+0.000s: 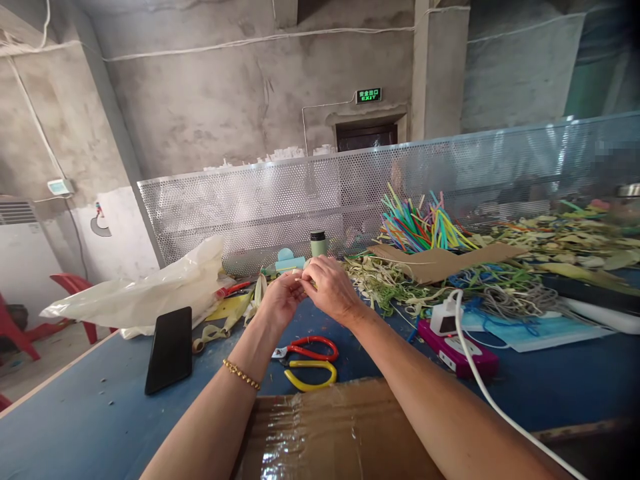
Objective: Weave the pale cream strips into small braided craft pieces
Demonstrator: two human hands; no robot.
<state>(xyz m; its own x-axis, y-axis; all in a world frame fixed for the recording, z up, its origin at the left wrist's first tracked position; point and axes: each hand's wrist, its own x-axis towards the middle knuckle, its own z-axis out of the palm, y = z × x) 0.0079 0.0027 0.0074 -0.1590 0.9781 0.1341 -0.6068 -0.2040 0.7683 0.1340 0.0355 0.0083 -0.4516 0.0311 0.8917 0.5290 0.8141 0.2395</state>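
Note:
Over the middle of the blue table (120, 393), my left hand (283, 297) and my right hand (330, 283) meet with fingertips pinched together. A tiny pale piece shows between the fingers, too small to name. A gold bead bracelet (241, 374) circles my left wrist. Just below the hands lie scissors (313, 375) with one red and one yellow handle. Behind the fingers stands a green bottle with a black cap (318, 241). Dried leaf strips (259, 293) lie beside my left hand.
A black phone (169, 350) and a plastic bag (145, 293) are at left. On the right sit a purple power strip (457, 350) with a white cable, a cardboard piece (445, 263), colourful stems (425, 223) and a blue mask (545, 331). A cardboard box (340, 433) is nearest me.

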